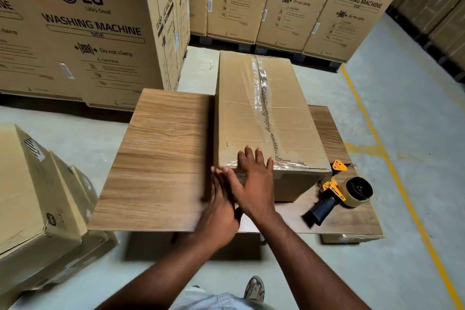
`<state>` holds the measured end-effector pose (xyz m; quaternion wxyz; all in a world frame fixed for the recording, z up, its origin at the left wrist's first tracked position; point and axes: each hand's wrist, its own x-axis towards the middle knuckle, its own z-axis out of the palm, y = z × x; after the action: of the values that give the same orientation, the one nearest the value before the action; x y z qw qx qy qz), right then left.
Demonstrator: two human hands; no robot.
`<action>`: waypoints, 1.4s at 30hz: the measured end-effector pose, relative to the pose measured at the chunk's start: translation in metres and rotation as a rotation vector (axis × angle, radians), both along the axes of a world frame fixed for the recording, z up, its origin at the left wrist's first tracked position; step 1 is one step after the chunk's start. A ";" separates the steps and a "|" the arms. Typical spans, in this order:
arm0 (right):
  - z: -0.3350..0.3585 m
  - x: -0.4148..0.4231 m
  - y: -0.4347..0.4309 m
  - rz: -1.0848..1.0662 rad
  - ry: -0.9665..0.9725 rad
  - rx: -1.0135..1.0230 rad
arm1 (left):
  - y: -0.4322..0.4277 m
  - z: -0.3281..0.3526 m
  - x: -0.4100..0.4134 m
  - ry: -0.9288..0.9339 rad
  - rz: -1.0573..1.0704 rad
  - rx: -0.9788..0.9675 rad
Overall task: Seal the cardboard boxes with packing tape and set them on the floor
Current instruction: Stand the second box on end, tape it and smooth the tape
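Overhead, the biggest thing in view is a tall LG carton (83, 33) at the left, printed "LG Life's Good", "WASHING MACHINE SIDE", "Do not clamp" and "CAUTION". A row of matching cartons (297, 7) with the same wording stands behind on dark pallets (226, 44). The finer print and the small white stickers on them are too small to read.

The floor (415, 108) is pale grey concrete, with a yellow painted line (377, 138) running down its right side. A stack of smaller shipping boxes (32, 196) sits on the floor at the lower left, with white labels that cannot be read.

A wood-grain table (161, 158) fills the middle. The cardboard box (239, 113) lies lengthwise on its right half, with its far end past the table's back edge. A strip of clear packing tape (261, 108) runs along the top seam and more tape crosses the near top edge.

The right hand (254, 181) lies flat over the box's near top edge with its fingers spread and straight, pressing on the tape and gripping nothing. The left hand (221, 209) is partly blurred, its straight fingers against the near face by the left corner, holding nothing.

An orange tape dispenser (339, 194) with a dark handle and a brown roll lies on the table just beside the box's near right corner. A sandalled foot (255, 289) shows at the bottom.
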<state>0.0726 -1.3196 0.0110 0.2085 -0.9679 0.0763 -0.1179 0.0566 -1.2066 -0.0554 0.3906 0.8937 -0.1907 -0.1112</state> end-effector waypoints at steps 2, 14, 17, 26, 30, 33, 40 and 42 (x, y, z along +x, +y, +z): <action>0.003 0.003 0.012 -0.020 0.099 -0.123 | 0.002 -0.007 -0.005 -0.110 -0.030 0.111; -0.013 -0.002 0.011 0.006 0.091 -0.347 | 0.052 0.020 0.062 0.241 0.210 -0.046; -0.012 -0.001 0.017 -0.025 0.069 -0.323 | 0.030 0.059 0.094 0.229 0.267 -0.220; -0.014 -0.010 0.008 0.067 0.088 -0.320 | 0.005 0.014 0.120 0.451 0.292 -0.464; -0.017 -0.024 -0.006 0.150 0.052 -0.297 | -0.002 0.037 0.089 0.390 0.432 -0.430; -0.016 -0.033 -0.023 0.245 0.001 -0.229 | -0.016 0.067 0.050 0.295 0.541 -0.335; -0.021 -0.062 -0.059 0.358 -0.040 -0.155 | -0.037 0.072 -0.017 0.242 0.764 -0.370; -0.022 -0.066 -0.068 0.380 -0.052 -0.145 | -0.043 0.072 -0.025 0.252 0.788 -0.375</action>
<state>0.0067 -1.3877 -0.0108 0.1588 -0.9740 -0.1216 -0.1068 0.0316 -1.2499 0.0165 0.5784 0.7914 0.1961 -0.0257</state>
